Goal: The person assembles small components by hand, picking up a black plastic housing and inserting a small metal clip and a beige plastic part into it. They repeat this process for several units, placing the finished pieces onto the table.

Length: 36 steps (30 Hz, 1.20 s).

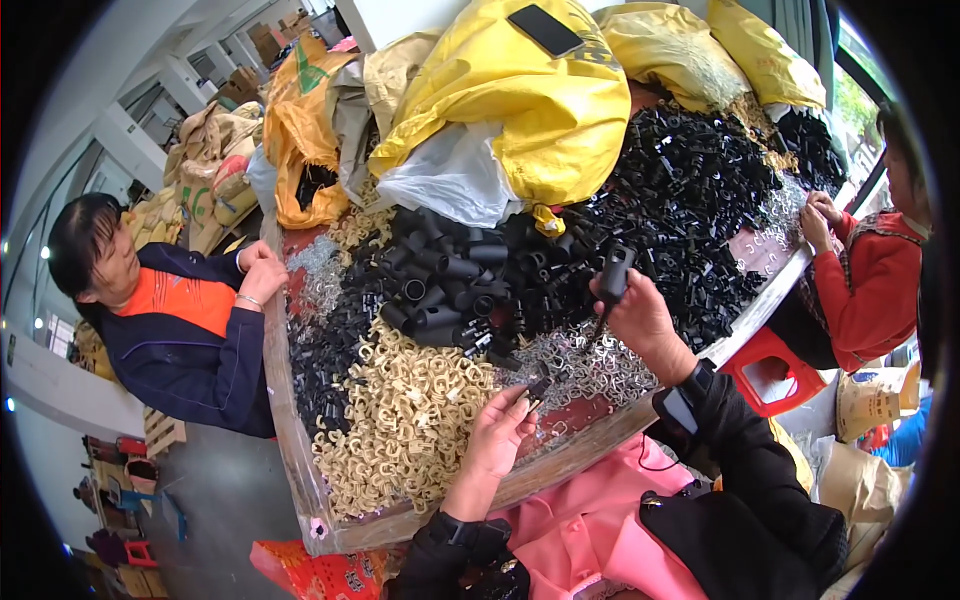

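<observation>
In my right hand (645, 318) is a black plastic tube-shaped housing (616, 270), raised over the table with a hole showing near its top. My left hand (500, 432) pinches a small black piece (538, 388) between thumb and fingers; its exact kind is too small to tell. Between and beyond my hands lies a heap of silvery U-shaped metal shackles (600, 372). Beige U-shaped parts (410, 425) are piled left of my left hand. Larger black tubes (437, 270) lie further off, beside a wide heap of small black parts (690, 200).
The wooden table rim (570, 468) runs before me. A yellow sack (560, 110) with a phone (545, 31) on it stands at the back. One person (185, 320) sits left, another (870, 270) right near a red stool (768, 372). An orange sack (303, 130) leans far left.
</observation>
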Available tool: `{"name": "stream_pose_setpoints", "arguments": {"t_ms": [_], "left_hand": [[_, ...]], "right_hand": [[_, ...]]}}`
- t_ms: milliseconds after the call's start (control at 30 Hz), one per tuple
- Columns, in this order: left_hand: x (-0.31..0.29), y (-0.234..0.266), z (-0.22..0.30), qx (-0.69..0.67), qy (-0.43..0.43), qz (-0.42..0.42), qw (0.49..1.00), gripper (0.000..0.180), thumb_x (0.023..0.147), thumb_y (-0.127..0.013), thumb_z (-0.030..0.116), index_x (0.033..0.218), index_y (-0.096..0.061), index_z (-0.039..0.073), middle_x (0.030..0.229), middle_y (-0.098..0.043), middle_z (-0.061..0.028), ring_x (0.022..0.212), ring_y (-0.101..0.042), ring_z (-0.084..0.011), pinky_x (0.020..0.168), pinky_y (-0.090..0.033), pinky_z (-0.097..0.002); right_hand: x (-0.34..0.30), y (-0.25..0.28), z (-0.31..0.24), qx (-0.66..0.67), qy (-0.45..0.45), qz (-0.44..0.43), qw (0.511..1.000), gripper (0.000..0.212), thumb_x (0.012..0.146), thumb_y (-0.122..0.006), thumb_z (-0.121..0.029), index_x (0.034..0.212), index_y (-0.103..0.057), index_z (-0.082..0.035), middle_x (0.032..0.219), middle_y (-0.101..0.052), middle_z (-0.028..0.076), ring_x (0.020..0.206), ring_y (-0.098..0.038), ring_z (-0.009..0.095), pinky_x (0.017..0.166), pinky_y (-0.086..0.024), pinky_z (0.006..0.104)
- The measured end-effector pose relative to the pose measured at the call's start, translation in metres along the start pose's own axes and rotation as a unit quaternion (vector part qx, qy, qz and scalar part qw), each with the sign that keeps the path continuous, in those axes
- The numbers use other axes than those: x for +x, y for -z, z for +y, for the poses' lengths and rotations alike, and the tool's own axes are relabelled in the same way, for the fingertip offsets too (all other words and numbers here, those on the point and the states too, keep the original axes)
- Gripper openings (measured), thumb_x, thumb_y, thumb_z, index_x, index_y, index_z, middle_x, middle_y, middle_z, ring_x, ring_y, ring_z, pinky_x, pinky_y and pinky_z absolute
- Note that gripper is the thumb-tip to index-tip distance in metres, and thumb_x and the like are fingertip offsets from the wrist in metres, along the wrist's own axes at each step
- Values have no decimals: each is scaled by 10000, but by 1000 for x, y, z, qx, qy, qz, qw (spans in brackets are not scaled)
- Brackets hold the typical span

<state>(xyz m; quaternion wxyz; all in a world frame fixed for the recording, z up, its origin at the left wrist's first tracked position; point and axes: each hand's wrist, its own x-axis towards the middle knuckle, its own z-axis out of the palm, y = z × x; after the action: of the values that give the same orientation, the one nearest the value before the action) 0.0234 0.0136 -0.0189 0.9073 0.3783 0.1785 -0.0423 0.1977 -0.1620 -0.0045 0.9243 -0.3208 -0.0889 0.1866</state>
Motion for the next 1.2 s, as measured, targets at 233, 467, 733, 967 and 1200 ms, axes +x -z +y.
{"name": "stream_pose_setpoints", "arguments": {"t_ms": [233,467,733,967,1200], "left_hand": [[1,-18,5,31,-3,-7,1000,258,797,-525,71,1040,-481,-5,828,-538,-74,653,-488,-112,514,-382,-186],[0,-29,6,150,3,-47,987,258,789,-541,73,1027,-494,-13,756,-537,-39,590,-473,-72,496,-373,-170],[-3,-20,1,251,24,-53,966,289,778,-561,85,1035,-499,-30,722,-546,-28,561,-474,-49,499,-395,-167],[-5,-19,-4,282,34,-55,957,324,772,-572,92,1061,-490,-30,736,-558,-34,572,-489,-49,511,-407,-169],[-3,-15,-8,219,94,-18,971,304,777,-572,109,1039,-512,-32,749,-568,-40,575,-499,-52,507,-418,-172]], "right_hand": [[-41,16,-19,-33,-250,-87,964,355,767,-543,-269,1020,-504,-23,909,-554,57,766,-533,133,690,-421,216],[-62,-11,-19,-369,-258,-272,851,387,729,-619,-227,1020,-508,3,908,-553,71,777,-538,159,688,-416,244],[-64,-22,-14,-516,-125,-365,765,441,700,-652,-249,1020,-490,8,855,-545,110,772,-540,215,664,-427,307],[-68,-24,-9,-562,-77,-400,720,454,696,-638,-271,1020,-479,4,865,-513,145,775,-525,290,668,-425,337],[-84,-24,5,-608,-73,-365,701,438,707,-623,-253,1029,-470,2,848,-510,151,771,-522,302,665,-424,347]]}}
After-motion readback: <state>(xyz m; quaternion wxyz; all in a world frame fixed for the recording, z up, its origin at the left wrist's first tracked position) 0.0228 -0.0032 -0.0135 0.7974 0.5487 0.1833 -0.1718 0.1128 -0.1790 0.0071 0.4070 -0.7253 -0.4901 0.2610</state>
